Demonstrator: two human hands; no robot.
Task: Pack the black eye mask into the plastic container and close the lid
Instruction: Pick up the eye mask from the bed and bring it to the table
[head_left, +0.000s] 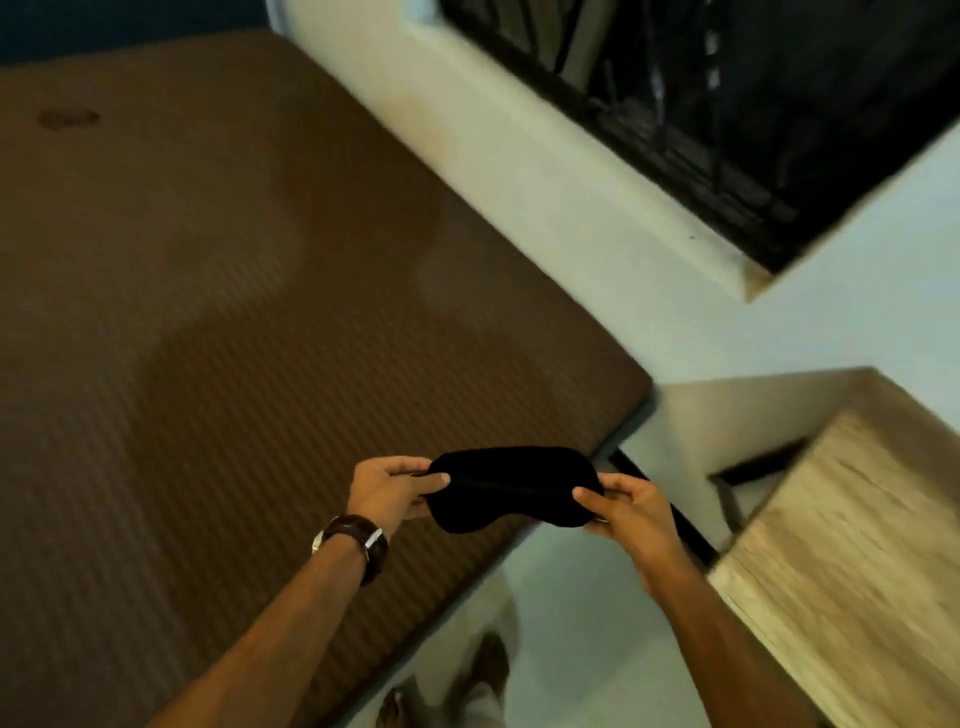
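The black eye mask is held flat in the air over the near right corner of a brown ribbed mattress. My left hand, with a brown watch on its wrist, pinches the mask's left end. My right hand pinches its right end. The mask is stretched between both hands. No plastic container is in view.
A light wooden cabinet stands to the right, close to my right forearm. A white wall with a dark barred window runs behind the mattress. Pale floor and my feet show below the hands.
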